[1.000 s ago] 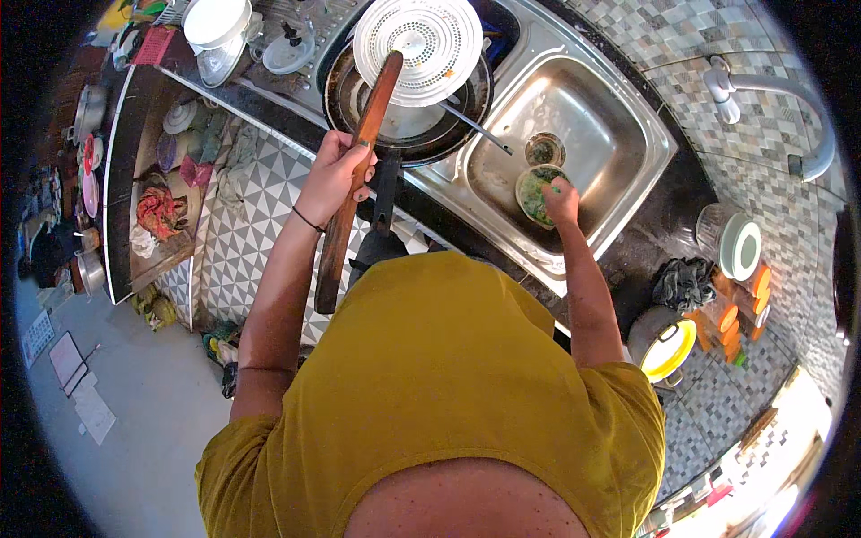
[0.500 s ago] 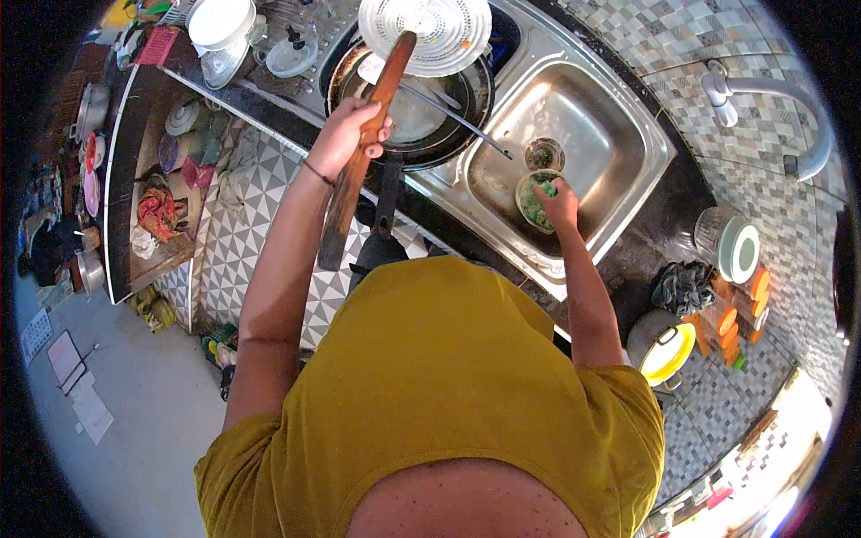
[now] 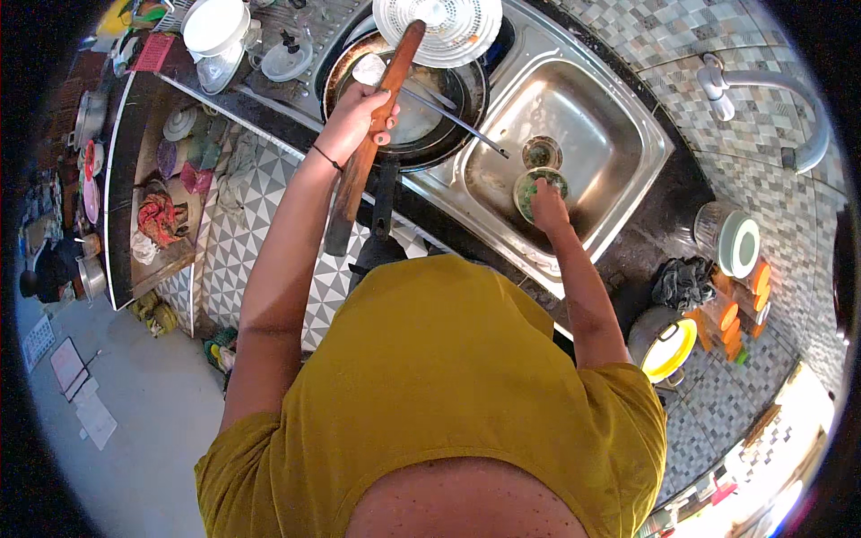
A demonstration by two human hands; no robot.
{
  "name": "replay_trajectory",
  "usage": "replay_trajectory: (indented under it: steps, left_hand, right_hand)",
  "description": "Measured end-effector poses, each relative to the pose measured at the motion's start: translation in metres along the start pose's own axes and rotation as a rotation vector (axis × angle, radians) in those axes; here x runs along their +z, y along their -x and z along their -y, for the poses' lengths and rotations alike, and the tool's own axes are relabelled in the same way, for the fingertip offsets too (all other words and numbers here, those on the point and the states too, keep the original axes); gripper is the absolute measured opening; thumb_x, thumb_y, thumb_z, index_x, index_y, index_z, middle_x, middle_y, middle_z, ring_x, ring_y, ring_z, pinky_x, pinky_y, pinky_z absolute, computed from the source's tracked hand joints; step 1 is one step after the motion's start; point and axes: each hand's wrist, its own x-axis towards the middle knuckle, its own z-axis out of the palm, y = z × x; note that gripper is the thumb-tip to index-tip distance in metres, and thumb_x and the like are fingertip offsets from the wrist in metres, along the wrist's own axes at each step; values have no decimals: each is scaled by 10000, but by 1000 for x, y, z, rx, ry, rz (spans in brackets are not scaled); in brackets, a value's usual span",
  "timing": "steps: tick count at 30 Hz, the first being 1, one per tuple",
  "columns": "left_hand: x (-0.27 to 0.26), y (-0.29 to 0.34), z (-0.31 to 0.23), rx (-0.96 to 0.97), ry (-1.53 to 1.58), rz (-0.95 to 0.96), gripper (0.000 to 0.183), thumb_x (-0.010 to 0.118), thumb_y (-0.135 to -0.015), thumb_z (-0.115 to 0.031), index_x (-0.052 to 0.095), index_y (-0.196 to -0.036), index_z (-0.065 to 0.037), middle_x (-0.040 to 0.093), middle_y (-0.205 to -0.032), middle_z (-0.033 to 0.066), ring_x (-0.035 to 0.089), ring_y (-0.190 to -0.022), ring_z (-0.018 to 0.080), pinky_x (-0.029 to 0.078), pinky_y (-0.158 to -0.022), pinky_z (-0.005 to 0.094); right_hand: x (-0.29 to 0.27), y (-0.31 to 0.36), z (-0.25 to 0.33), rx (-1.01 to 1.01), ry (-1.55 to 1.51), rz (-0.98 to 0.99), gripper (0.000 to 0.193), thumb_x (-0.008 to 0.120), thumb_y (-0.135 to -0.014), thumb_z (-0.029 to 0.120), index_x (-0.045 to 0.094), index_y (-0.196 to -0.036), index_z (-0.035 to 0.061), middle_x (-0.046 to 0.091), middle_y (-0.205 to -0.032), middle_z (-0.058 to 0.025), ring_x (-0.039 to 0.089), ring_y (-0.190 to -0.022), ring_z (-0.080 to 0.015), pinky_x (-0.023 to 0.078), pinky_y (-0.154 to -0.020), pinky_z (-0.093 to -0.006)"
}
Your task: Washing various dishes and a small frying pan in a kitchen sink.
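Note:
My left hand is closed round a long, flat, dark wooden stick, held slanting over the counter edge. Its upper end overlaps a white perforated strainer, and behind it sits a large dark pan holding a pale dish and some utensils. In the steel sink, my right hand reaches into a small round bowl with green stuff inside. The fingers are bent down together into the bowl; what they pinch is hidden.
A thin metal rod juts from the pan over the sink's edge. The grey faucet is on the right wall. Beside the sink are a glass jar, a black plastic bag and a pot. White bowls stand at far left.
My right hand has moved a little left and deeper into the bowl, and the bright green bit at its fingers is now hidden. The wooden stick has shifted slightly up and right.

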Motion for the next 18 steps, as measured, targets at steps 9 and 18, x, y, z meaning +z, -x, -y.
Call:
replay_trajectory:
  steps: [9, 18]
  left_hand:
    - [0, 10, -5, 50, -65, -196, 176, 514, -906, -172, 371, -904, -69, 528, -778, 72, 504, -613, 129, 403, -440, 258]
    - [-14, 21, 5, 31, -47, -201, 192, 516, -923, -210, 360, -970, -108, 542, -840, 69, 514, -667, 125, 388, -444, 232]
  right_hand:
    - [8, 2, 9, 132, -38, 122, 420, 596, -799, 164, 397, -1159, 82, 440, -1131, -275, 538, -927, -475, 472, -778, -515]
    - [-4, -13, -12, -67, -63, 406, 316, 625, -751, 172, 581, -1037, 44, 584, -1081, -221, 561, -1012, -362, 452, -861, -410]
